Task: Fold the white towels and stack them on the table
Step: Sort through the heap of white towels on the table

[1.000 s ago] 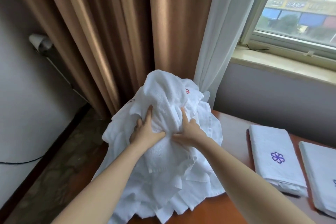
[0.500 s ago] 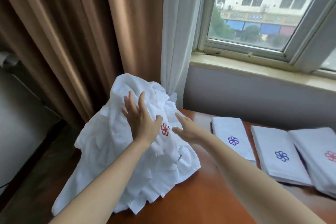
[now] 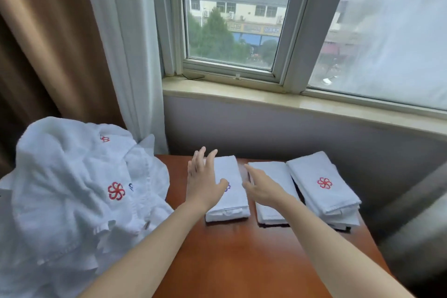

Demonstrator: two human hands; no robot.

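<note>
Moved: both hands have left the pile (image 3: 72, 189) and swung right; left hand (image 3: 205, 184) now over the first towel (image 3: 232, 203), right hand (image 3: 263, 189) over the second towel (image 3: 271, 216).
Hands: both flat, fingers straight, holding nothing; whether they touch the cloth is hard to say.
Towels: pile heaped at the left end, spilling off the tabletop (image 3: 242, 256); folded ones in a row by the wall, the stack (image 3: 321, 193) furthest right.
Handling: soft, light, limp terry, I'd judge; it will sag, so take a hem by two corners.
Room: bare wood in front for folding; pile crowds the left, stack sits close to the right edge.
</note>
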